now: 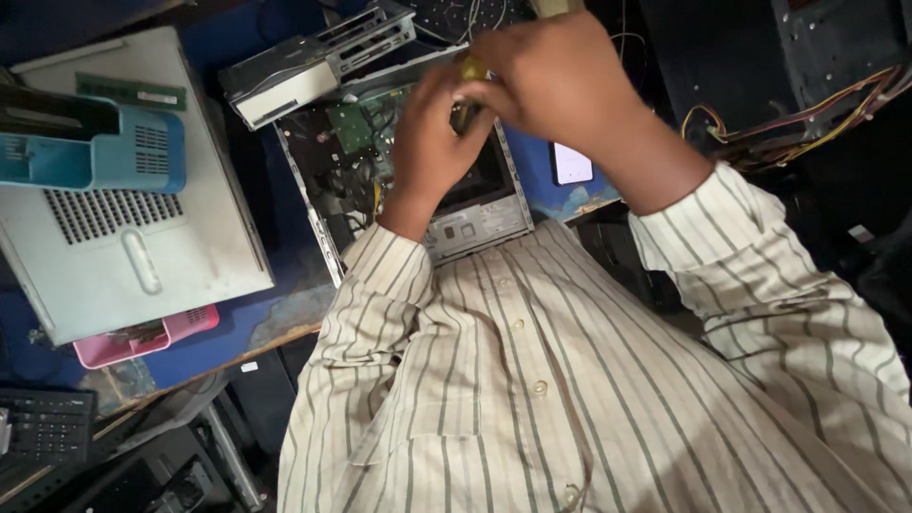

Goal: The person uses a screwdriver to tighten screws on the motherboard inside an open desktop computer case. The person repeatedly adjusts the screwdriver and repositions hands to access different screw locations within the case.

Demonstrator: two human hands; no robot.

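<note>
Centrally: open computer case (pixel 418 180) on blue table (pixel 256 313), circuit board and cables inside. Left hand (pixel 432 142) and right hand (pixel 560 76) both clenched around yellow-handled screwdriver (pixel 469 71), above case interior. Drive bay (pixel 318 62) removed, laid just beside case, upper left. White label (pixel 572 163) on table right of case. Grey side panel (pixel 123 218) at left; blue box (pixel 95 142) atop it, pink tray (pixel 142 337) beneath its edge.

computer case (pixel 323 233): bare matt metal | side panel (pixel 123 256): smooth grey metal | shirt (pixel 570 380): striped cloth
</note>
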